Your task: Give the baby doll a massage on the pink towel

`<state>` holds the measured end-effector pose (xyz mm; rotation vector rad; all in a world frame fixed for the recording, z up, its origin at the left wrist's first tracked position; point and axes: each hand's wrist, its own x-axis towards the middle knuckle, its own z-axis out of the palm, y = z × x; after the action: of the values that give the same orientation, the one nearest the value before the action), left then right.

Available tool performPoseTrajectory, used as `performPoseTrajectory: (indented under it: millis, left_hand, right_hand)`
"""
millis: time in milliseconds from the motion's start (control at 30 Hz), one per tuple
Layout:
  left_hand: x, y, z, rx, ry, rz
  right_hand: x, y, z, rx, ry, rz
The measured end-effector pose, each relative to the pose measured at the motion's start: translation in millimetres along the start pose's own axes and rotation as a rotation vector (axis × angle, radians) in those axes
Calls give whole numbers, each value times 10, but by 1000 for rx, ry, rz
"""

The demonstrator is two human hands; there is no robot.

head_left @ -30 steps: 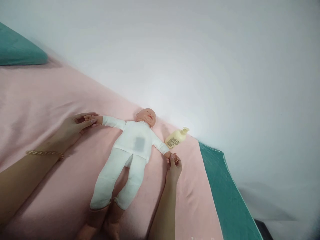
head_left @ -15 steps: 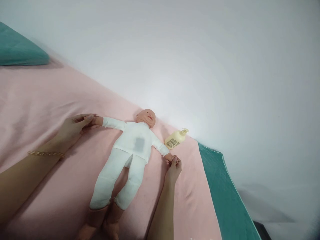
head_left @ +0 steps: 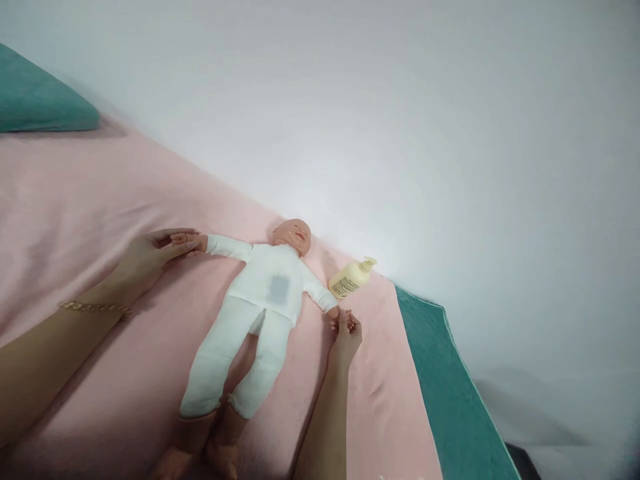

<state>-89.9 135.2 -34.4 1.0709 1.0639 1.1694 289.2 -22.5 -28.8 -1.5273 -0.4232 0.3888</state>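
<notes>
A baby doll [head_left: 270, 283] with a white cloth body lies on its back on a pink sheet [head_left: 390, 407], arms spread wide. A grey patch marks its chest. My left hand [head_left: 155, 252], below a gold chain bracelet [head_left: 95, 307], is closed around the doll's hand on the left, thumb laid along its wrist. At the other side my right hand [head_left: 346, 339] pinches the doll's other hand, the thumb near its wrist. Just beyond that arm, a yellow pump bottle [head_left: 351, 277] with printed text rests tilted on the sheet.
A white wall [head_left: 400, 133] runs along the far edge of the sheet. Green fabric [head_left: 445, 373] shows beyond the sheet's right edge. Another green cushion-like piece [head_left: 45, 93] lies at the upper left. Something dark [head_left: 523, 461] pokes in at the bottom right.
My left thumb has slid toward the doll's wrist, uncovering more of its small fingers. My right thumb has likewise shifted toward the wrist. Doll and bottle have stayed in place.
</notes>
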Motion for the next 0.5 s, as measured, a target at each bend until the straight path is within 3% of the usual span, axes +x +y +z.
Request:
performPoseTrajectory:
  millis: [100,500]
  left_hand:
    - [9,-10,-25,106,120,83]
    - [73,-73,-61,30,88,25]
  right_hand:
    - [-12,-4,9,-29,0,-18]
    - [-13,18,4,-20,12,-68]
